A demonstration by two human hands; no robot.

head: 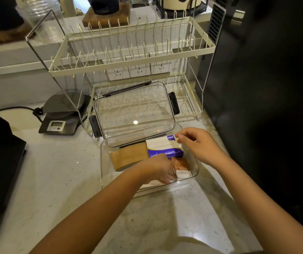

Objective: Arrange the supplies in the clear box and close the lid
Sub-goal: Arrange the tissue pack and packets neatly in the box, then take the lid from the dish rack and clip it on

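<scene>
Clear box (195, 163) on the pale surface (59, 173), lid (134, 114) off and propped upright behind it, leaning on the lower tier of the rack (128, 52), latches at its left and right ends. Long axis of the box roughly left to right, tilted slightly in view.

Inside: brown pad (128, 156) at far left, lying flat; tissue pack (162, 147) just right of it, white above and purple below, touching the pad; small orange-and-white packet (182, 166) near right, standing on its short edge, just near of the tissue pack. Something white and flat along the near wall, mostly hidden under the left arm.

Left hand (160, 168) reaching down into the box, fingers curled beside the packet's left edge; pinching it or only touching, cannot tell. Right hand (196, 143) hovering over the far right corner, fingers loosely bent and apart, holding nothing, just right of the tissue pack.

Packet immediately right of the left hand, so nearer to that hand. Lid far of both hands, probably closer to the right. Likely step: settling the packet flat before fetching the lid. Closing not yet begun.

Scale (59, 114) at far left on the surface.
</scene>
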